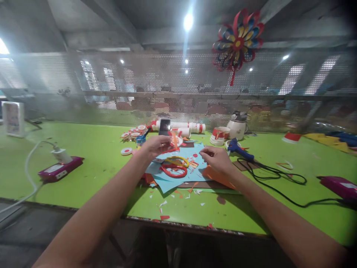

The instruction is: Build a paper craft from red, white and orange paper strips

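Observation:
My left hand [158, 146] is closed, pinching a white paper disc with orange pieces [176, 139] above the light blue paper [167, 182]. To the right, the fingers of my right hand [219, 159] are pressed together over the paper's right side; whatever may be between them is too small to make out. Scissors with red and yellow handles [175, 172] lie on the blue paper between my hands. Small red and orange scraps [193, 164] are scattered beside them. An orange sheet [219, 176] sticks out under my right wrist.
Behind the paper stand white tubes with red bands [198, 128], a phone [164, 126] and red-and-white discs [135, 132]. A blue glue gun [240, 149] with a black cord lies right, near a jug [237, 124]. Purple power strips [60, 169] sit on both sides.

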`<state>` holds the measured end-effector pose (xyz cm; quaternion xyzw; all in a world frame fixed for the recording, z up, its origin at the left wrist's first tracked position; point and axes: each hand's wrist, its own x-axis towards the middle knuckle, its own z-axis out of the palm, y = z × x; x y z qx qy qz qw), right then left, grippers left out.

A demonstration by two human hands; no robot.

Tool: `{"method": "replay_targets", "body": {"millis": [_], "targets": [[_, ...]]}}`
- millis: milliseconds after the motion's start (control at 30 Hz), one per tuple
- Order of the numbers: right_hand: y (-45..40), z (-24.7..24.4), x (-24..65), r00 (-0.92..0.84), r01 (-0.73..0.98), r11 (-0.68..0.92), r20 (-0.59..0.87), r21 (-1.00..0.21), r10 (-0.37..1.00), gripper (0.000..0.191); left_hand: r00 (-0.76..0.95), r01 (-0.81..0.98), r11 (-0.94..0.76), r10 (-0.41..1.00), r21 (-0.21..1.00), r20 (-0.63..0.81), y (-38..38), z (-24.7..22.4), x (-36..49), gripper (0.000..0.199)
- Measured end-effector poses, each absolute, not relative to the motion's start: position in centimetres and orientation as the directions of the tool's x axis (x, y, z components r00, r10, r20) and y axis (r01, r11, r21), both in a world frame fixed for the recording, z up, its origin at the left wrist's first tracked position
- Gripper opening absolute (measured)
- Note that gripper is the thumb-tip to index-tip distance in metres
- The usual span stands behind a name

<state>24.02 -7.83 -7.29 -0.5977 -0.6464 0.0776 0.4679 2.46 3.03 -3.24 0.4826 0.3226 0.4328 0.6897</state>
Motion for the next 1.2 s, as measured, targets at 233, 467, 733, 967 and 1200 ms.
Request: {"method": "replay_targets", "body": {"millis": [233, 467, 733, 967, 1200], "targets": [[-8.0, -7.4, 24.0, 0.184, 0.741, 0.244, 0.537, -0.626, 0.823, 0.023, 0.569, -0.273, 0.212, 0.822, 0.938, -0.021, 1.6, -7.1, 4.3, 0.008], [-8.0, -7.8, 23.8, 0.276, 0.635, 0.216, 0.479, -0.742, 0.833, 0.025, 0.586, -0.278, 0.242, 0.809, 0.930, -0.035, 1.5, -7.9, 4.2, 0.011], [-7.4, -8.3, 24.7, 0.320, 0.517, 0.301, 0.507, -0.801, 0.800, 0.025, 0.589, -0.272, 0.253, 0.806, 0.928, -0.047, 0.4, -7.6, 4.4, 0.018], [-8.1, -6.9, 24.0, 0.377, 0.462, 0.203, 0.399, -0.863, 0.836, 0.026, 0.607, -0.245, 0.299, 0.789, 0.922, -0.095, -0.8, -7.3, 4.6, 0.019], [-8.3, -6.9, 23.7, 0.358, 0.462, 0.172, 0.360, -0.870, 0.861, 0.030, 0.636, -0.216, 0.325, 0.763, 0.921, -0.120, -0.8, -6.8, 4.3, 0.017]]}}
